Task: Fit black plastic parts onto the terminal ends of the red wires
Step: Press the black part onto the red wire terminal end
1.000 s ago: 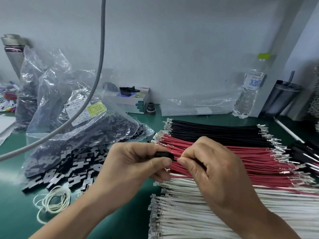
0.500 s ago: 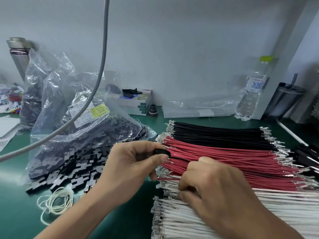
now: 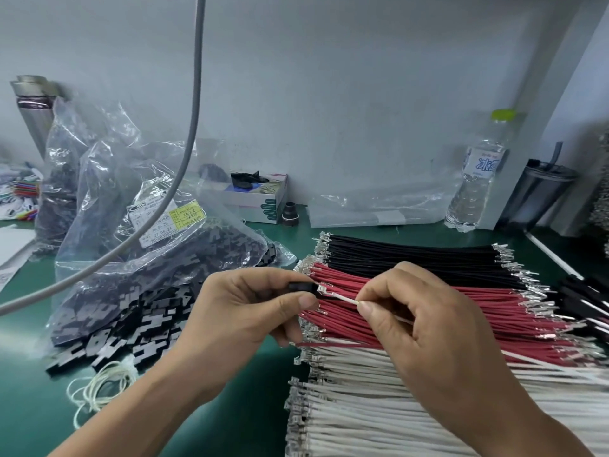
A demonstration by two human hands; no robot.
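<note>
At mid-frame the left hand (image 3: pixel 244 311) pinches a black plastic part (image 3: pixel 301 287) while the right hand (image 3: pixel 425 321) pinches a white wire (image 3: pixel 342 298), its metal terminal just at the part's opening, above the red wires (image 3: pixel 428 311) bundled on the green surface (image 3: pixel 230 420)

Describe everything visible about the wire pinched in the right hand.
The white wire is thin, with what looks like plastic insulation and a small silvery metal terminal at its left end. The right hand pinches it between thumb and forefinger, holding it nearly level above the red wires. Its terminal meets the black plastic part gripped by the left hand. Its far end is hidden.
</note>
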